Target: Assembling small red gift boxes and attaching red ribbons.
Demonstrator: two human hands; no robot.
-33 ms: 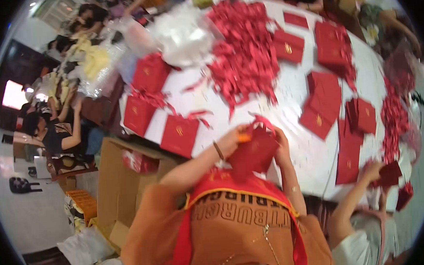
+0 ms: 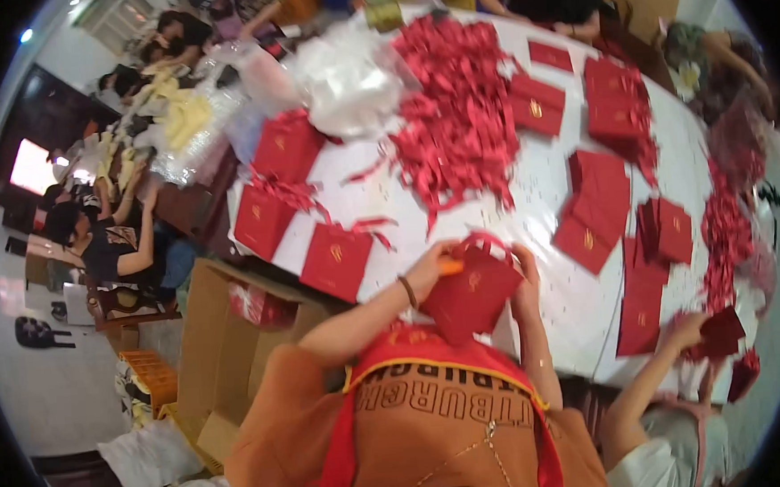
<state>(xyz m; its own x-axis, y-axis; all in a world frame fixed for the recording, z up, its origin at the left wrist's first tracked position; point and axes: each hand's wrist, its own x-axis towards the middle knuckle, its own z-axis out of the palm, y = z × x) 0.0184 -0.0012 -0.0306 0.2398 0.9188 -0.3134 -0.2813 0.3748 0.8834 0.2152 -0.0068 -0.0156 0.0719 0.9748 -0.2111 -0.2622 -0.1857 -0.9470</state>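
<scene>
Close in front of my body, I hold a small red gift bag (image 2: 471, 299) with a gold emblem, its top edge away from me and tilted. My left hand (image 2: 429, 270) pinches the bag's upper left side. A small orange piece (image 2: 449, 266) shows at its fingertips; what it is I cannot make out. My right hand (image 2: 525, 280) grips the upper right side, the fingers partly hidden. Between the hands a loop of red ribbon (image 2: 484, 239) stands at the bag's top. Beyond lies a big heap of red ribbons (image 2: 453, 106).
More red bags lie flat on the white table, at the left (image 2: 337, 260) and right (image 2: 589, 218). Clear plastic bags (image 2: 349, 81) sit at the far left. An open cardboard box (image 2: 214, 352) stands left of me. At the right, a co-worker's hand (image 2: 686, 332) holds a dark red piece.
The whole view has shifted slightly, so the table appears a little lower. Both my hands keep their hold on the red bag, whose front now shows more plainly.
</scene>
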